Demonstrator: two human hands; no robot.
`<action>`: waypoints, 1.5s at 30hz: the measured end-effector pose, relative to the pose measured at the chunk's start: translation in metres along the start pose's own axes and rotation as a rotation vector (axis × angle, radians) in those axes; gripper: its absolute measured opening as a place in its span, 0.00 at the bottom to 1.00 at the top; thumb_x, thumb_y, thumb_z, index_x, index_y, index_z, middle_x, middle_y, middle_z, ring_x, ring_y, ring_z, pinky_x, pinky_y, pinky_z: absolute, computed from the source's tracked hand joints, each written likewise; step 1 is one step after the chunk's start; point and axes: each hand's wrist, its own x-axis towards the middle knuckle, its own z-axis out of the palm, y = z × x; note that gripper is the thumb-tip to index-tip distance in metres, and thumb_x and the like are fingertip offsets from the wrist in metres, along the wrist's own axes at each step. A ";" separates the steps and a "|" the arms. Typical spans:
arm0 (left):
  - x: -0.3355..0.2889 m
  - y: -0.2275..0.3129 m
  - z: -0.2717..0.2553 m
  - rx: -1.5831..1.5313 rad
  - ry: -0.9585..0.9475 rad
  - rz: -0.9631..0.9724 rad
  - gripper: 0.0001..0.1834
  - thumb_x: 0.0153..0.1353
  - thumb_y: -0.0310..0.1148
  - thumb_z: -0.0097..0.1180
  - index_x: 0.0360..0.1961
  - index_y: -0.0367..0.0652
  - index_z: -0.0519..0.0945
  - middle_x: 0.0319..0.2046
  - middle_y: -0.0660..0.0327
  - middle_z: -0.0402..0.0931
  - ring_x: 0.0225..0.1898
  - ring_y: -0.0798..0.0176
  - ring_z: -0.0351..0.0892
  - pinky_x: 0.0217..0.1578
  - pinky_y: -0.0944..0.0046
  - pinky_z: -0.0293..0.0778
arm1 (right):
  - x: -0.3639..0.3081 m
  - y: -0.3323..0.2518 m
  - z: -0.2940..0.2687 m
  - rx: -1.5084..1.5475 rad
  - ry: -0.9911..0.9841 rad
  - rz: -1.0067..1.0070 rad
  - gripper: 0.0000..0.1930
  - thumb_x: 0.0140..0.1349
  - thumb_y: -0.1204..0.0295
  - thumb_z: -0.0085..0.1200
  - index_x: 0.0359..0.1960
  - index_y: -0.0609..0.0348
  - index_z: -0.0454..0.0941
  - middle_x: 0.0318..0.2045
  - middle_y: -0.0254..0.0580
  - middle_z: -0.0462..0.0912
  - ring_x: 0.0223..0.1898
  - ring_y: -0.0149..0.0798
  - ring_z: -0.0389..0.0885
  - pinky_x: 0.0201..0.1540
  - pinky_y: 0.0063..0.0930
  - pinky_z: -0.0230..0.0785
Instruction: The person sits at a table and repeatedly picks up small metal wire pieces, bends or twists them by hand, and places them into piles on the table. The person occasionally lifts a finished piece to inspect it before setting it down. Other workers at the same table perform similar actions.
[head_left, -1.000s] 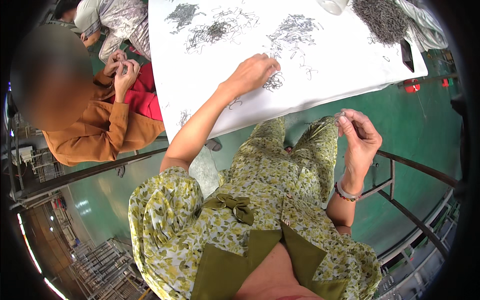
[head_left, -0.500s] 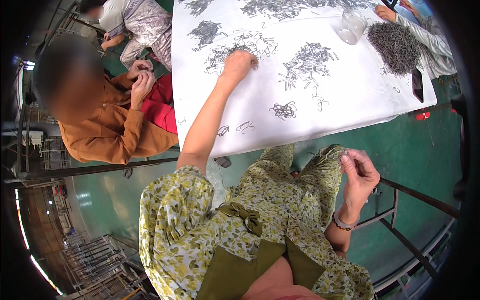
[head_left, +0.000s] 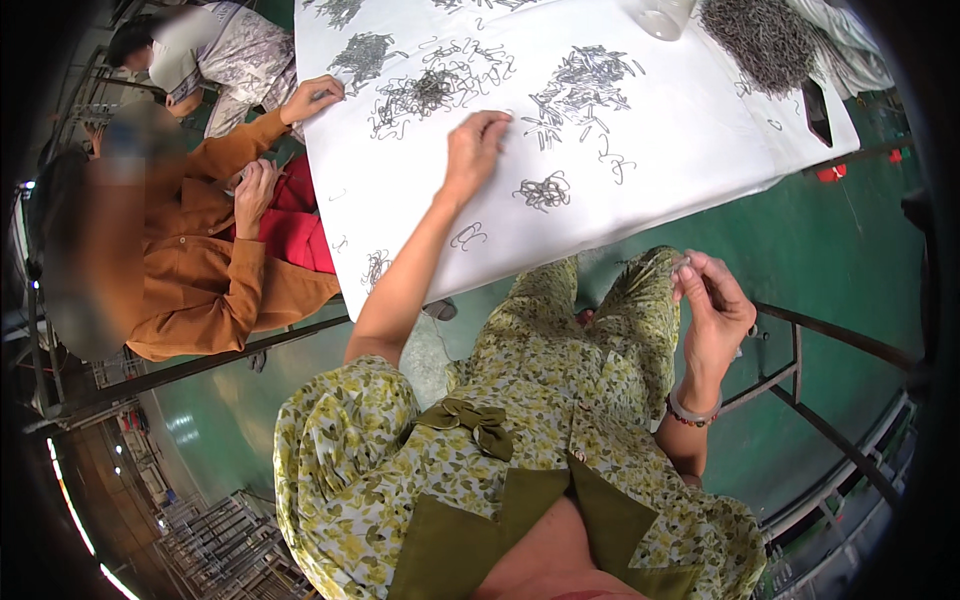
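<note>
My left hand (head_left: 475,155) is over the white tabletop, fingers pinched together; what they hold, if anything, is too small to make out. Just beyond it spreads a pile of thin, bent dark wire hooks (head_left: 435,90). To its right lies a heap of short, straight grey metal pieces (head_left: 590,80). A small bunch of wire hooks (head_left: 543,190) sits nearer the table's front edge. Above my lap, off the table, my right hand (head_left: 716,305) pinches a small greyish piece between thumb and forefinger; its kind cannot be told.
A large dark mound of metal pieces (head_left: 758,45), a clear plastic cup (head_left: 660,15) and a black phone (head_left: 817,112) are at the right of the white-covered table (head_left: 640,225). At the left a co-worker in a brown shirt (head_left: 215,290) reaches onto the table edge.
My left hand has drawn back from the wire hook pile toward me. My right hand stays near my lap, still pinching. The co-worker's one hand has moved onto the table edge.
</note>
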 end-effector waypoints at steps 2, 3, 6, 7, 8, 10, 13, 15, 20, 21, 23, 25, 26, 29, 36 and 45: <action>-0.022 0.028 0.024 -0.283 -0.098 -0.109 0.10 0.62 0.29 0.56 0.40 0.32 0.80 0.34 0.58 0.81 0.28 0.69 0.78 0.37 0.69 0.74 | 0.001 0.002 0.001 -0.001 0.014 -0.018 0.09 0.56 0.87 0.56 0.39 0.70 0.80 0.30 0.43 0.81 0.26 0.28 0.76 0.28 0.17 0.69; -0.034 0.048 0.033 -0.387 -0.155 -0.145 0.11 0.62 0.29 0.56 0.39 0.31 0.79 0.34 0.57 0.80 0.29 0.69 0.78 0.38 0.68 0.74 | 0.003 0.003 0.002 -0.020 0.017 -0.014 0.09 0.56 0.87 0.56 0.39 0.70 0.80 0.30 0.43 0.81 0.26 0.27 0.76 0.28 0.17 0.69; -0.071 0.097 0.049 -0.682 -0.365 -0.202 0.09 0.61 0.29 0.58 0.37 0.32 0.79 0.34 0.57 0.80 0.32 0.68 0.78 0.40 0.67 0.75 | 0.006 0.013 -0.001 -0.093 0.023 0.009 0.08 0.56 0.87 0.55 0.38 0.71 0.81 0.31 0.41 0.82 0.27 0.26 0.77 0.28 0.16 0.69; -0.081 0.109 0.053 -0.769 -0.440 -0.226 0.08 0.61 0.29 0.58 0.36 0.33 0.80 0.35 0.58 0.79 0.34 0.68 0.78 0.41 0.67 0.75 | 0.007 0.014 -0.001 -0.087 0.034 0.029 0.08 0.56 0.87 0.55 0.38 0.70 0.81 0.31 0.41 0.82 0.27 0.26 0.77 0.29 0.16 0.70; -0.090 0.118 0.057 -0.785 -0.467 -0.185 0.07 0.60 0.28 0.58 0.36 0.34 0.80 0.36 0.59 0.79 0.36 0.69 0.78 0.41 0.67 0.75 | 0.008 0.016 0.001 -0.075 0.044 0.050 0.08 0.57 0.86 0.55 0.38 0.70 0.81 0.31 0.41 0.82 0.28 0.26 0.78 0.29 0.16 0.70; -0.102 0.130 0.064 -0.806 -0.509 -0.104 0.06 0.60 0.27 0.59 0.36 0.37 0.81 0.38 0.60 0.77 0.40 0.69 0.77 0.43 0.67 0.75 | 0.008 0.018 0.003 -0.033 0.049 0.071 0.08 0.57 0.86 0.55 0.38 0.70 0.81 0.31 0.40 0.82 0.29 0.26 0.79 0.30 0.17 0.72; -0.106 0.131 0.072 -0.736 -0.488 -0.019 0.04 0.59 0.26 0.59 0.36 0.39 0.81 0.41 0.62 0.75 0.44 0.70 0.75 0.45 0.68 0.74 | 0.006 0.019 0.004 -0.016 0.053 0.021 0.07 0.57 0.86 0.55 0.38 0.70 0.81 0.31 0.40 0.82 0.29 0.26 0.79 0.30 0.17 0.72; -0.108 0.126 0.077 -0.672 -0.460 0.065 0.05 0.59 0.26 0.60 0.36 0.38 0.81 0.41 0.62 0.74 0.43 0.70 0.75 0.45 0.68 0.74 | 0.003 0.017 0.006 -0.076 0.063 0.016 0.07 0.57 0.86 0.55 0.37 0.70 0.81 0.30 0.39 0.82 0.29 0.26 0.78 0.29 0.17 0.72; -0.108 0.129 0.075 -0.598 -0.421 0.127 0.06 0.58 0.26 0.60 0.37 0.37 0.81 0.41 0.62 0.74 0.43 0.70 0.73 0.45 0.70 0.71 | 0.004 0.019 0.012 -0.057 0.080 0.016 0.07 0.56 0.86 0.55 0.37 0.70 0.81 0.29 0.38 0.81 0.28 0.24 0.77 0.29 0.16 0.71; -0.108 0.129 0.074 -0.586 -0.422 0.139 0.06 0.58 0.26 0.60 0.37 0.37 0.81 0.41 0.62 0.74 0.43 0.70 0.73 0.45 0.70 0.71 | 0.005 0.019 0.013 -0.055 0.083 0.017 0.07 0.56 0.86 0.55 0.37 0.70 0.81 0.30 0.38 0.81 0.28 0.24 0.77 0.29 0.16 0.70; -0.110 0.129 0.073 -0.565 -0.426 0.156 0.06 0.57 0.26 0.60 0.37 0.38 0.81 0.41 0.62 0.74 0.42 0.70 0.73 0.45 0.69 0.71 | 0.005 0.019 0.012 -0.054 0.088 0.025 0.07 0.56 0.86 0.55 0.37 0.70 0.81 0.30 0.38 0.80 0.27 0.24 0.76 0.29 0.15 0.70; -0.111 0.130 0.072 -0.540 -0.420 0.166 0.06 0.57 0.26 0.60 0.36 0.38 0.81 0.40 0.62 0.75 0.42 0.69 0.74 0.43 0.69 0.71 | 0.006 0.018 0.011 -0.067 0.078 0.031 0.08 0.56 0.86 0.55 0.37 0.69 0.81 0.30 0.38 0.80 0.27 0.24 0.76 0.29 0.15 0.69; -0.111 0.130 0.073 -0.528 -0.407 0.180 0.06 0.57 0.26 0.60 0.36 0.38 0.81 0.40 0.62 0.75 0.42 0.69 0.74 0.43 0.69 0.71 | 0.007 0.018 0.011 -0.074 0.073 0.035 0.08 0.56 0.86 0.55 0.37 0.69 0.81 0.30 0.38 0.80 0.27 0.24 0.76 0.29 0.15 0.69; -0.110 0.132 0.071 -0.486 -0.374 0.180 0.05 0.57 0.26 0.60 0.35 0.38 0.81 0.39 0.62 0.75 0.41 0.68 0.74 0.43 0.69 0.71 | 0.007 0.017 0.011 -0.097 0.033 0.001 0.08 0.56 0.86 0.55 0.38 0.68 0.81 0.30 0.38 0.80 0.27 0.24 0.76 0.29 0.14 0.69; -0.116 0.133 0.081 -0.685 -0.295 0.053 0.06 0.62 0.24 0.55 0.40 0.37 0.76 0.40 0.59 0.77 0.41 0.70 0.75 0.43 0.68 0.73 | 0.011 0.008 0.021 -0.144 0.056 -0.036 0.12 0.56 0.86 0.56 0.43 0.66 0.81 0.33 0.40 0.81 0.31 0.25 0.77 0.31 0.15 0.70; -0.113 0.147 0.065 -0.537 -0.263 0.156 0.04 0.62 0.24 0.55 0.37 0.37 0.77 0.37 0.61 0.79 0.40 0.72 0.76 0.44 0.70 0.73 | 0.131 0.037 0.054 -0.748 -0.532 -0.442 0.11 0.51 0.81 0.54 0.37 0.64 0.82 0.29 0.49 0.75 0.36 0.47 0.72 0.42 0.35 0.67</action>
